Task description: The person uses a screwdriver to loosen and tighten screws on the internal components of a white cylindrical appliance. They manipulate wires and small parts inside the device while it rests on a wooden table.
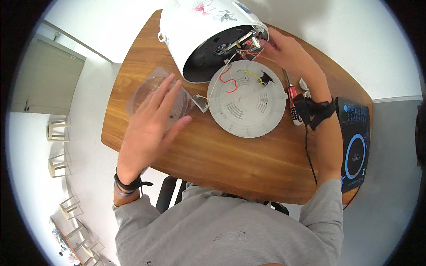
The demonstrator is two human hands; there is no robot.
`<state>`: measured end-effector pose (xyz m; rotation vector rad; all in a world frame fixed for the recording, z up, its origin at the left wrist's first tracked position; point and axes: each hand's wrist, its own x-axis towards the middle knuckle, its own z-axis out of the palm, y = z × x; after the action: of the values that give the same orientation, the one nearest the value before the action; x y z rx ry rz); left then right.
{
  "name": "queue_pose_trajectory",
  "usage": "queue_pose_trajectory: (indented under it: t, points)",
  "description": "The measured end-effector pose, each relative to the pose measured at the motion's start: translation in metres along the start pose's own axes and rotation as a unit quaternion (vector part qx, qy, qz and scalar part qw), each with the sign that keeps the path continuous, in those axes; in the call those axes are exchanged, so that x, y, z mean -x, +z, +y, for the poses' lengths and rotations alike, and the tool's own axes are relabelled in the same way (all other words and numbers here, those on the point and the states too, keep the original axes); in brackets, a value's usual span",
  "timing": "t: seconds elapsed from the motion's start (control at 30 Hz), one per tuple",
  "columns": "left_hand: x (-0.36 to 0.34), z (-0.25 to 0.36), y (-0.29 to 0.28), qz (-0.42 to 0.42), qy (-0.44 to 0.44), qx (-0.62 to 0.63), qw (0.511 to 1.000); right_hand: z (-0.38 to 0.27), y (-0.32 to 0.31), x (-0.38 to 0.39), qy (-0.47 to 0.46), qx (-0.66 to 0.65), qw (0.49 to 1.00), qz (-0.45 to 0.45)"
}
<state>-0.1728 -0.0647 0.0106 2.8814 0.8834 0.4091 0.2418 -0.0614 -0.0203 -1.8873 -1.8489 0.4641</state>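
A white, flower-printed cylindrical appliance lies on its side, its open dark underside facing me. Red and white wires run from parts inside it to a round grey base cover lying on the table. My right hand is at the right edge of the opening, beside a metal part with wiring. Its fingers are bent together, and what they pinch is hidden. My left hand is spread over a clear plastic container, fingers apart and holding nothing. A small metal plate on a white wire sits between that container and the cover.
Right of the cover lies a red-and-white screwdriver, partly behind my right wrist. Small white pieces are near it. A black induction cooker stands at the table's right edge, and a black cord runs under my right forearm.
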Motion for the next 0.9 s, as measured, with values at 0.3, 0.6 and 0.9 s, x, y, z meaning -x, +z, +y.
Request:
queue_pose_trajectory:
  t: [0.3,0.6,0.9]
  points:
    - [-0.04,0.003,0.031,-0.019,-0.037,0.115,0.992,-0.015,-0.005,0.003,0.072,0.134,0.988,-0.015]
    - [-0.101,-0.026,0.016,-0.072,0.049,0.187,0.978,-0.038,-0.042,0.026,0.244,0.145,0.957,-0.059]
    - [-0.129,-0.033,0.026,-0.057,0.105,0.118,0.986,-0.045,-0.053,0.054,0.264,0.012,0.964,-0.013]
